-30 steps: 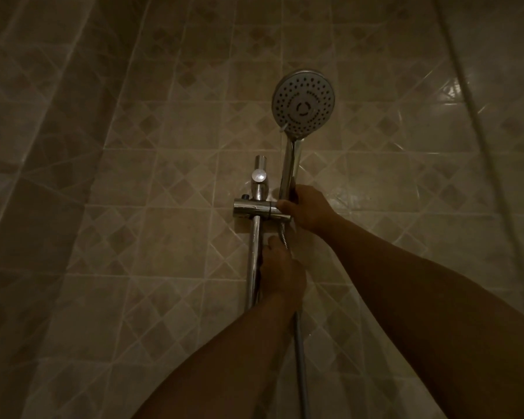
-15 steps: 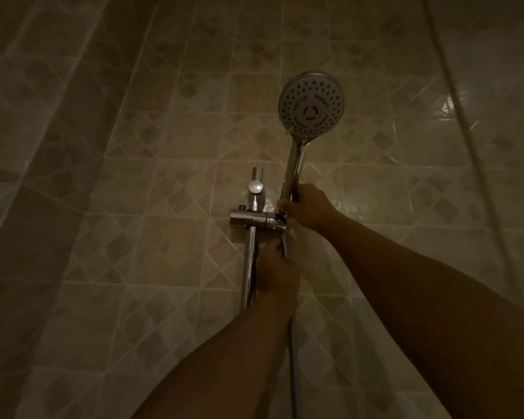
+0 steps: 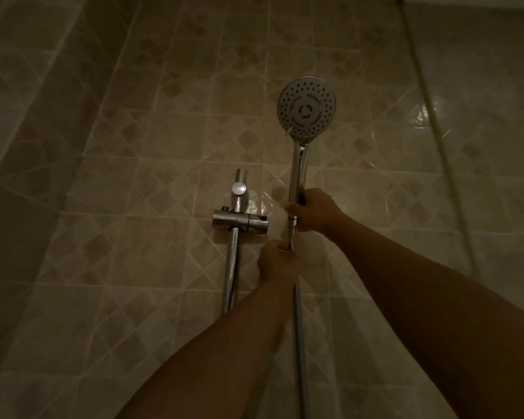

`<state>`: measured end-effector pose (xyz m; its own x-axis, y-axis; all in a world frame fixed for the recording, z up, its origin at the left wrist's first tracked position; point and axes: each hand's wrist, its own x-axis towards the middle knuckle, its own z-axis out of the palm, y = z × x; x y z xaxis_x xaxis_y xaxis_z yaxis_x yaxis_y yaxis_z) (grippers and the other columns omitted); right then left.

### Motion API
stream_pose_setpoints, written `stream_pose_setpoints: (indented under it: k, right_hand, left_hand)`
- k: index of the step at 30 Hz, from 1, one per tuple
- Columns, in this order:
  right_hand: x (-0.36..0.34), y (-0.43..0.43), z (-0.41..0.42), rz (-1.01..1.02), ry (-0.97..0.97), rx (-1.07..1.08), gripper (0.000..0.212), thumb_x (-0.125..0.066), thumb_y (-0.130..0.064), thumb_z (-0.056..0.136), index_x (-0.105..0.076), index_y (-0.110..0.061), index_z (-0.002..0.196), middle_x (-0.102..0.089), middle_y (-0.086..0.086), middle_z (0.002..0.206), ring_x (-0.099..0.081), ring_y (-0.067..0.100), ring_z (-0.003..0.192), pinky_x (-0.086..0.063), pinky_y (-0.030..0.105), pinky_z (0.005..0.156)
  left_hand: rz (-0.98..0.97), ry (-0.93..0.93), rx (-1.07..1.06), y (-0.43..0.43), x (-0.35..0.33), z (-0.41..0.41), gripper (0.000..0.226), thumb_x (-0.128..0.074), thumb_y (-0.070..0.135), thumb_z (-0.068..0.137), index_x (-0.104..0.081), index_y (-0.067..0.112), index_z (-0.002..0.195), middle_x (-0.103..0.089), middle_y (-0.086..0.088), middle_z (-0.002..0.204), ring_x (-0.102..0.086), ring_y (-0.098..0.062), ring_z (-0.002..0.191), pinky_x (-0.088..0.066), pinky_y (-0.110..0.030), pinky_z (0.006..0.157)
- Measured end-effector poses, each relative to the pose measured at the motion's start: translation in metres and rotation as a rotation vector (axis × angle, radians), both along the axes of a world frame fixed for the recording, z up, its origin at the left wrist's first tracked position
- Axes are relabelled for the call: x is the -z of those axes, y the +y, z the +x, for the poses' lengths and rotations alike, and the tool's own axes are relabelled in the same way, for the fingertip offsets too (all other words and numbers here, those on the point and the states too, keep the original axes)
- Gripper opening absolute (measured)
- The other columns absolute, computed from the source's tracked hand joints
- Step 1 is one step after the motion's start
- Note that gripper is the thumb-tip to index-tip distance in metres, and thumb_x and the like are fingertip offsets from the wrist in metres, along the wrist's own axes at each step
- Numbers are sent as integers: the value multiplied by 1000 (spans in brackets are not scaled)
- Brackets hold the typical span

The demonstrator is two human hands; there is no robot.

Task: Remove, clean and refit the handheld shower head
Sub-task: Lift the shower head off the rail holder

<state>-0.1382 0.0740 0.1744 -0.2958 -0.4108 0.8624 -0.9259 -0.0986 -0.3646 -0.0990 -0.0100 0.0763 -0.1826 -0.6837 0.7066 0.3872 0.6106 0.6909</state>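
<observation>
Right hand [image 3: 313, 211] in closed grip on the handle base of the shower head [image 3: 306, 107], held upright beside, clear of, the chrome holder [image 3: 240, 221]. Left hand [image 3: 277, 261] pinches the hose [image 3: 299, 334] just below.

The chrome shower head [image 3: 306, 107] stands upright, round nozzle face toward the camera, hose [image 3: 300, 343] trailing below.

Dim home bathroom, shower area. Walls were glossy beige ceramic tiles with darker diamond pattern [image 3: 152, 152], meeting at a grouted corner seam [image 3: 427, 95] on the right. A chrome vertical slide rail [image 3: 232, 267] with chrome bracket clamp [image 3: 240, 222] was fixed to the wall. A round chrome handheld shower head [image 3: 306, 107] on a ribbed metal hose [image 3: 300, 343] confirmed it.
</observation>
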Motion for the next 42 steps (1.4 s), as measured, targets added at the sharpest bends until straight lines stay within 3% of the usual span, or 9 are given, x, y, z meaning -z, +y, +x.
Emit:
stream_pose_setpoints:
  k: [5,9,12,16,19,29,33,38,42]
  right_hand:
    - [19,5,-3,-21,25,-22,23,-69,-23,90,-50,-18,101,-63,9,93,-66,19,70,-57,28,53]
    - [41,8,-2,2,16,-34,31,-71,-26,88,-45,-17,102,-64,13,97,-67,29,84,-60,46,72]
    - [61,8,-3,30,0,-29,31,-72,-30,86,-51,-16,104,-65,9,98,-67,28,89,-57,50,82]
    - [88,9,-9,56,-13,7,27,-72,-34,85,-56,-18,100,-65,4,98,-65,23,90,-55,41,82]
    - [106,12,-14,100,-7,13,27,-72,-34,85,-61,-16,102,-65,4,99,-64,22,92,-52,35,79]
    - [162,21,-11,172,-80,-39,32,-72,-34,87,-64,-4,97,-68,16,96,-66,29,89,-52,43,80]
    - [189,31,-5,133,-271,-211,21,-72,-23,88,-62,-6,94,-72,16,95,-70,29,87,-56,44,81]
    - [246,36,7,108,-474,-393,23,-67,-13,91,-62,6,103,-72,24,90,-72,26,76,-58,43,74]
    - [298,32,21,112,-699,-544,17,-67,-8,91,-59,2,102,-68,22,92,-71,32,79,-57,54,80]
  left_hand:
    - [11,-47,81,2,12,3,15,-62,13,91,-62,23,80,-70,-9,95,-68,-30,93,-58,-45,86]
    - [8,-57,194,1,23,6,7,-65,24,92,-66,18,90,-72,-10,92,-70,-31,89,-59,-45,83]
    - [35,-59,254,3,34,9,19,-63,25,96,-67,7,89,-67,-9,76,-67,-26,67,-57,-35,62]
    - [76,-64,348,13,61,12,23,-60,22,99,-64,3,86,-59,-8,62,-53,-17,44,-46,-27,44]
    - [85,-69,419,18,81,15,21,-58,18,100,-62,0,88,-55,-11,59,-50,-20,43,-43,-29,44]
    - [72,-134,439,28,142,25,14,-53,14,101,-60,8,91,-57,-8,59,-55,-25,49,-50,-35,52]
    - [52,-280,551,34,175,37,15,-54,16,101,-57,7,90,-57,-9,63,-57,-20,47,-51,-28,45]
    - [192,-320,667,42,232,44,16,-52,16,102,-61,4,97,-59,-9,68,-59,-22,56,-49,-38,60]
    - [242,-344,732,48,278,57,22,-51,18,102,-60,8,84,-58,-11,69,-59,-23,59,-47,-36,62]
